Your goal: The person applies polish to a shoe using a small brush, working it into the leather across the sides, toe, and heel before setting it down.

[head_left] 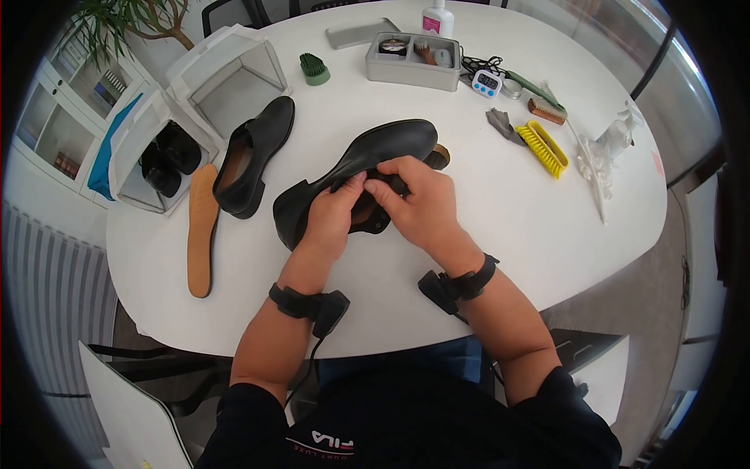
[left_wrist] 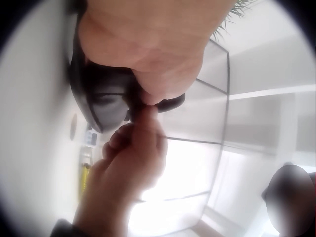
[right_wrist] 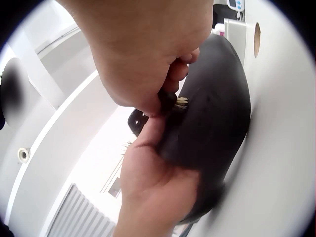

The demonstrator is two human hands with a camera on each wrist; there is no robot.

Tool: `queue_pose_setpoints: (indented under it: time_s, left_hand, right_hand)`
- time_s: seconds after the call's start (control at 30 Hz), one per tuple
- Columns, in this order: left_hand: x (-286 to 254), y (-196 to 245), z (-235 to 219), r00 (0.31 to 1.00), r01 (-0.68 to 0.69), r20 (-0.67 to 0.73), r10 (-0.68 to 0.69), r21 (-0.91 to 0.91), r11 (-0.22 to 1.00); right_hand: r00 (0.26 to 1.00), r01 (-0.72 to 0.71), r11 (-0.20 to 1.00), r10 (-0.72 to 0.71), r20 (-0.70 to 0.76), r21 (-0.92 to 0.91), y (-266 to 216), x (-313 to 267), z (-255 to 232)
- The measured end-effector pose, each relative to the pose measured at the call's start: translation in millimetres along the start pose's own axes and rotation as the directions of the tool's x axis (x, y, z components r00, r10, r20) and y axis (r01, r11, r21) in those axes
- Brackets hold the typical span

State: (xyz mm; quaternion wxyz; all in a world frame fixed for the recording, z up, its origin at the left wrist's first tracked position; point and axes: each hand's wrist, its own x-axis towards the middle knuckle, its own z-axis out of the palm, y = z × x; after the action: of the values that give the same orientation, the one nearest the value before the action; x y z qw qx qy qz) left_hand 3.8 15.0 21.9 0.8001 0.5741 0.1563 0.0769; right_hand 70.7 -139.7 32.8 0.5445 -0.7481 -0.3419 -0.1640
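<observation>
Black shoe (head_left: 391, 148) lies on the table (head_left: 500, 227) at 12 o'clock. Left hand (head_left: 331, 215) grips its side, thumb (head_left: 355, 182) at the opening (head_left: 364, 209); right hand (head_left: 426, 205), fingers curled together, pinches dark material (head_left: 396, 184) there.

I am seeing smooth black leather with a soft gloss on my shoe (head_left: 398, 144). The insole (head_left: 203, 234) is looking smooth and matt, the tin (head_left: 414, 75) is showing dull grey metal, and the yellow brush (head_left: 541, 148) is looking like plastic with rough bristles.
</observation>
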Motion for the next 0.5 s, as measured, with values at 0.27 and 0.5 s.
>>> queue_pose_setpoints:
  time_s: [0.27, 0.5]
  left_hand:
    - [-4, 11, 9, 0.999, 0.04, -0.011, -0.041, -0.064, 0.997]
    - [-4, 8, 0, 0.992, -0.029, 0.12, 0.039, -0.091, 0.995]
  right_hand:
    - [0.961, -0.26, 0.944, 0.231, -0.155, -0.205, 17, 15, -14]
    - [0.993, 0.113, 0.988, -0.116, -0.03, -0.104, -13, 0, 14]
